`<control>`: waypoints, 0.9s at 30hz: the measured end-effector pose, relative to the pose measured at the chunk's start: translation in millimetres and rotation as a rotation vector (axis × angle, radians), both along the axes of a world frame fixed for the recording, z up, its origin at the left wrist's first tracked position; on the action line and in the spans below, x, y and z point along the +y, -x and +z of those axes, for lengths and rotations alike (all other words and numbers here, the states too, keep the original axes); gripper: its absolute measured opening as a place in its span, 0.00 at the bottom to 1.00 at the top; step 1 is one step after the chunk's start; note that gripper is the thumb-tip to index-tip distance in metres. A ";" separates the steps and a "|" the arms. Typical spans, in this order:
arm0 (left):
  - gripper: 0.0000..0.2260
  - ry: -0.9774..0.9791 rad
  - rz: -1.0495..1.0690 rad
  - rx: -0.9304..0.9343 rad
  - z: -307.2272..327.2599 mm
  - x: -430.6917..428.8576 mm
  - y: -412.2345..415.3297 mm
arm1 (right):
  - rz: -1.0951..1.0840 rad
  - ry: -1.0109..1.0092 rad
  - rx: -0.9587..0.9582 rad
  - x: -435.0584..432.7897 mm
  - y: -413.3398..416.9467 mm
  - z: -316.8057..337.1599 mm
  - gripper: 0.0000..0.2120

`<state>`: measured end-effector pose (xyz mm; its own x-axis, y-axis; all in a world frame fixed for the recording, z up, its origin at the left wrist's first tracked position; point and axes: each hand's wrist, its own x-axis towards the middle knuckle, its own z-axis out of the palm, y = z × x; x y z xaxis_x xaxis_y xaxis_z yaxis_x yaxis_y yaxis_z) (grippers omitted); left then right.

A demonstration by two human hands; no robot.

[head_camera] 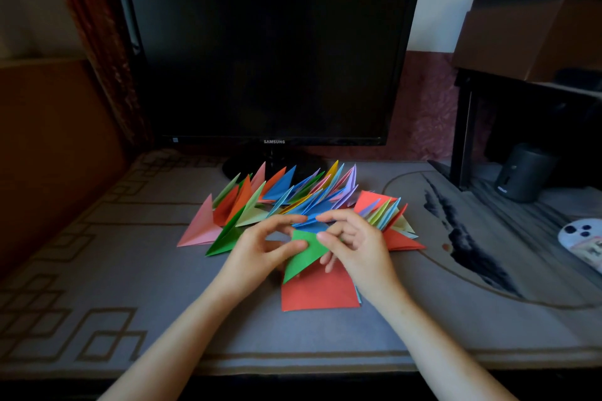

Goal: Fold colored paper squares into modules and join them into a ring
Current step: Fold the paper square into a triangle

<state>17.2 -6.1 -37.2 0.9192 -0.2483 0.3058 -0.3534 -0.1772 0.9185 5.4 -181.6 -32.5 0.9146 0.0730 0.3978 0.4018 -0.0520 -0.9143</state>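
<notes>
My left hand [260, 247] pinching the green module [306, 254], my right hand [355, 244] gripping its other edge, both above the red paper square [321, 293] on the table [163, 270], joined modules [293, 202] fanned behind

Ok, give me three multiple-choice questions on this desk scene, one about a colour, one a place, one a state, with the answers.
1. The folded module held by the left hand and right hand is: A. yellow B. green C. purple
2. The red paper square lies: A. on the desk mat below both hands B. on a chair C. on the floor
3. The Samsung monitor is: A. showing a picture B. dark C. face down
Answers: 1 B, the pinched paper is green; 2 A, it lies flat under the wrists; 3 B, its screen is black.
</notes>
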 end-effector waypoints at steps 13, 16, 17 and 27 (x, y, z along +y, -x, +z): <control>0.10 0.133 0.073 0.066 -0.7 1.0 -5.5 | -0.117 0.167 0.013 -8.6 -3.8 -7.9 0.16; 0.09 0.138 0.085 0.071 -2.5 2.3 -6.4 | -0.222 0.201 -0.053 -14.1 -4.8 2.4 0.14; 0.08 0.117 0.098 0.058 -3.0 2.5 -6.8 | -0.264 0.205 -0.071 -17.1 -7.8 6.9 0.14; 0.29 -0.441 0.141 -0.269 -18.8 11.4 -12.5 | -0.335 0.709 -0.002 0.1 -41.2 13.0 0.09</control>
